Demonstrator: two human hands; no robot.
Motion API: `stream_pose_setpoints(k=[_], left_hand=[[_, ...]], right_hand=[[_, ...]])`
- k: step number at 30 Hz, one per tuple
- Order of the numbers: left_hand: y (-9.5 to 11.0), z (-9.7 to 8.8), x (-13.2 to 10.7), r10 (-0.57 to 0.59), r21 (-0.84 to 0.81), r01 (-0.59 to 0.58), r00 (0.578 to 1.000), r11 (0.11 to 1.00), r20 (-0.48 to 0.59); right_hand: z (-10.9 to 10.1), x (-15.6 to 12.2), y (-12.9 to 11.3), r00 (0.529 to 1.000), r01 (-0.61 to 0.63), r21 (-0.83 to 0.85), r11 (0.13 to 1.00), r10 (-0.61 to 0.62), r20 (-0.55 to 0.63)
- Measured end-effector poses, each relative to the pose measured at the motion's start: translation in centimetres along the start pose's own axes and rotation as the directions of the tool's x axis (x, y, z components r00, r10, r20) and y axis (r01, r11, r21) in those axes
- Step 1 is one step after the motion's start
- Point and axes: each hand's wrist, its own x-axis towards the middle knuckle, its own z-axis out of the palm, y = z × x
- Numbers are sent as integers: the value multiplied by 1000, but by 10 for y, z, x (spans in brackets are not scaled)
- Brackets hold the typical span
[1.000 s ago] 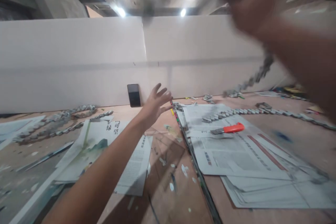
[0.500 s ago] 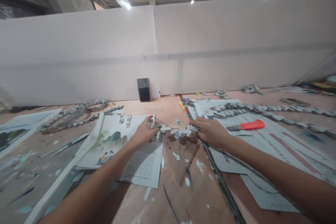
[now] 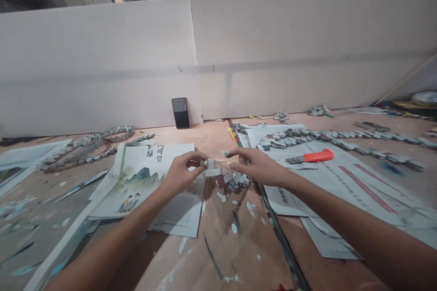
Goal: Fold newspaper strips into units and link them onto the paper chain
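Observation:
My left hand point(image 3: 182, 170) pinches the end of a short chain of folded paper pieces point(image 3: 211, 171) between thumb and fingertips. The rest of it, or loose folded paper pieces point(image 3: 234, 183), lies on the table just to the right; whether they join is unclear. My right hand point(image 3: 256, 163) hovers over these pieces, its thumb and fingers apart, with nothing clearly held. Under my left forearm lies a printed booklet page point(image 3: 184, 218) with a mountain picture. A clear triangular ruler point(image 3: 223, 218) appears to lie below the paper pieces.
A red-handled utility knife point(image 3: 317, 156) rests on printed sheets point(image 3: 321, 182) at right. Long folded-paper chains point(image 3: 362, 136) lie behind it, another chain point(image 3: 85, 150) at left. A phone point(image 3: 180, 113) leans on the white partition point(image 3: 102, 68). A metal blade or ruler point(image 3: 80, 186) lies at left.
My right hand has let go of the chain's right end and moved left, its fingers parting. My left hand still grips the other end. The view has shifted slightly.

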Motion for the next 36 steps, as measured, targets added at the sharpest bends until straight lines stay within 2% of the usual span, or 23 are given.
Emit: stream_pose_setpoints(k=[3, 5, 7, 9, 11, 13, 16, 18, 20, 22, 23, 25, 27, 29, 31, 33, 36], left_hand=[[19, 2, -8, 142, -95, -148, 988, 984, -66], [29, 2, -13, 145, -157, -158, 985, 975, -91], [35, 0, -17, 102, -223, -112, 993, 968, -55], [39, -2, -20, 81, -239, -80, 997, 968, -5], [43, -3, -23, 91, -189, -93, 996, 978, -19], [46, -3, -24, 111, -125, -119, 991, 985, -71], [49, -1, -26, 132, -108, -144, 985, 984, -109], [51, 0, -28, 121, -153, -135, 987, 979, -103], [52, 1, -30, 93, -200, -106, 993, 974, -77], [54, 1, -31, 71, -192, -77, 997, 978, -41], [55, 1, -32, 66, -167, -71, 997, 983, -36], [58, 2, -32, 72, -105, -77, 996, 991, -57], [60, 2, -32, 84, -81, -91, 993, 993, -83], [62, 4, -31, 90, -72, -98, 991, 993, -102], [63, 6, -31, 81, -64, -90, 988, 994, -132], [62, 8, -31, 62, -57, -72, 984, 996, -164], [61, 10, -32, 37, -69, -48, 988, 997, -153]], right_hand=[[18, 5, -23, 996, 85, 57, 995, -84, -9], [25, 3, -33, 983, 164, 65, 984, -158, -97], [30, -1, -36, 942, 263, 47, 964, -246, -230], [34, -6, -34, 876, 369, -6, 929, -350, -331], [39, -9, -28, 822, 447, -77, 891, -443, -357], [43, -12, -23, 803, 469, -134, 873, -485, -346], [45, -15, -21, 813, 435, -155, 887, -461, -356], [44, -17, -24, 827, 400, -103, 911, -407, -389], [42, -18, -28, 872, 352, 42, 935, -311, -377], [39, -18, -32, 943, 278, 266, 923, -209, -259], [37, -17, -32, 969, 231, 381, 895, -178, -169], [36, -15, -32, 988, 120, 575, 809, -155, 12], [36, -15, -30, 976, -24, 721, 692, -140, 167], [38, -15, -28, 946, -207, 818, 537, -105, 308], [41, -17, -26, 906, -374, 858, 351, -59, 419], [43, -18, -25, 866, -489, 854, 178, -22, 500], [47, -21, -21, 827, -562, 827, 14, -22, 562]])
